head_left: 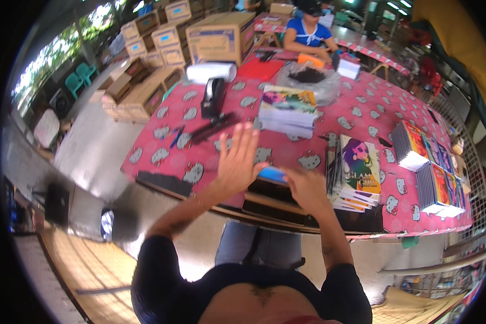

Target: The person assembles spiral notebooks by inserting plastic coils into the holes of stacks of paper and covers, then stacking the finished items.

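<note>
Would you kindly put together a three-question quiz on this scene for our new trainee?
1. True or false: the left hand has its fingers extended.
2. Multiple choice: what colour is the partly hidden item between the left hand and the right hand?
a) Green
b) Blue
c) Orange
3. Short answer: which is nearer to the right hand, the white roll or the notebook stack whose cover shows a purple-haired figure?

Key:
1. True.
2. b) Blue.
3. The notebook stack; it stands just to the right of that hand, while the white roll lies at the far side of the table.
</note>
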A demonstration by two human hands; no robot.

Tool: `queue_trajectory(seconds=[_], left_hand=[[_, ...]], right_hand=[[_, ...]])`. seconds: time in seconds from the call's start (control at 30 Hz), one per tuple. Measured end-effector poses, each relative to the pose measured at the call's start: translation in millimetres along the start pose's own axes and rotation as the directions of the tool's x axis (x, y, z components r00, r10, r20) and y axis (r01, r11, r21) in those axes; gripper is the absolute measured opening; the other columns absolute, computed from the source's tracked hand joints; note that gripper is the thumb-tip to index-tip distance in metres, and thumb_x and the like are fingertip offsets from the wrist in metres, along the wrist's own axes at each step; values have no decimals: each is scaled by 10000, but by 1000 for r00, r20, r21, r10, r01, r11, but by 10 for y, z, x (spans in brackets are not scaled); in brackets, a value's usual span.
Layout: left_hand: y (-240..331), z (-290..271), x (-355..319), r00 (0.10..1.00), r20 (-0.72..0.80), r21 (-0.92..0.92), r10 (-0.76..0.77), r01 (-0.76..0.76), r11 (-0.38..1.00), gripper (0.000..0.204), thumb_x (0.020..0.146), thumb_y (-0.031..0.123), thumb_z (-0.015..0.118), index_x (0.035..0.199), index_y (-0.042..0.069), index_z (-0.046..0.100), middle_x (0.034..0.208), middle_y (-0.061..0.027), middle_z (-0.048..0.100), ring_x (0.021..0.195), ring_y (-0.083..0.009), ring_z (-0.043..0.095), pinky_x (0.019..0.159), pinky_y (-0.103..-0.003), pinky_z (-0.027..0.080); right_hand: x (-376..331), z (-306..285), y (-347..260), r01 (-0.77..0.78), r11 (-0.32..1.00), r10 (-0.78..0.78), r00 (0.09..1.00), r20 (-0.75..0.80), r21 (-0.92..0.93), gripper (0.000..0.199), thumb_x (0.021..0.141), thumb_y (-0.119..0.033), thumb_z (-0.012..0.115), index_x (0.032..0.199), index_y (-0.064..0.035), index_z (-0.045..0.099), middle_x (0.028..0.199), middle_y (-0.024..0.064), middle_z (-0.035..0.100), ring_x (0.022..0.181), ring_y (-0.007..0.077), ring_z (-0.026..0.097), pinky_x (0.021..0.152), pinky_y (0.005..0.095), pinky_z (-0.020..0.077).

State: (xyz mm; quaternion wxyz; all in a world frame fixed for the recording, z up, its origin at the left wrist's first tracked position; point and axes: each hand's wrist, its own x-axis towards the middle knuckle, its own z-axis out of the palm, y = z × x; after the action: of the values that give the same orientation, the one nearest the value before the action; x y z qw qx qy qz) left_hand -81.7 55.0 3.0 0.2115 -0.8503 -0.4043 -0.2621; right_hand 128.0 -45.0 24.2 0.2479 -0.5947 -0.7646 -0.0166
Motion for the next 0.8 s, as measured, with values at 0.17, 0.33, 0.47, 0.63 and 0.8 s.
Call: queue_trajectory(seconds=[0.17,0.33,0.47,0.63,0.8], left_hand=[[211,148,-621,951,-42,-212,306,-307,928,828,933,569,554,1510,1,380,1580,-208,363,1487,-386,289,1184,-615,168],[273,27,-510,914,93,-199,396,-372,907,772,941,555,556,1483,20,430,1553,-190,409,1453,-348,361,1163,-583,251],[269,-60,-184,911,106,-174,399,-378,909,742,965,531,533,1471,-3,434,1556,-209,399,1467,-341,342,1170,-586,234],[419,-268,-193,892,170,-102,420,-408,907,778,930,513,574,1464,-31,417,1531,-226,411,1455,-345,361,1168,-598,235],[353,-251,79,908,100,-77,407,-400,913,899,848,557,660,1469,-24,371,1471,-236,448,1420,-349,403,1137,-619,277]], right_hand=[[-115,-111,32,3,994,5,997,-76,109,264,902,-142,667,1160,-134,720,938,116,729,822,331,684,770,445,498],[-113,-90,85,-6,989,9,1000,-20,151,272,905,-149,666,1171,-138,720,967,124,737,848,330,687,777,444,497],[-93,-131,96,0,992,0,1000,1,129,268,914,-166,657,1175,-131,705,939,113,736,853,331,691,768,455,507],[-125,-131,142,-45,993,42,999,26,111,386,894,-176,681,1277,-156,641,936,149,731,832,370,683,776,485,502],[-107,-72,97,-65,991,62,998,22,113,508,877,-186,708,1360,-157,555,922,170,725,832,394,681,783,505,505]])
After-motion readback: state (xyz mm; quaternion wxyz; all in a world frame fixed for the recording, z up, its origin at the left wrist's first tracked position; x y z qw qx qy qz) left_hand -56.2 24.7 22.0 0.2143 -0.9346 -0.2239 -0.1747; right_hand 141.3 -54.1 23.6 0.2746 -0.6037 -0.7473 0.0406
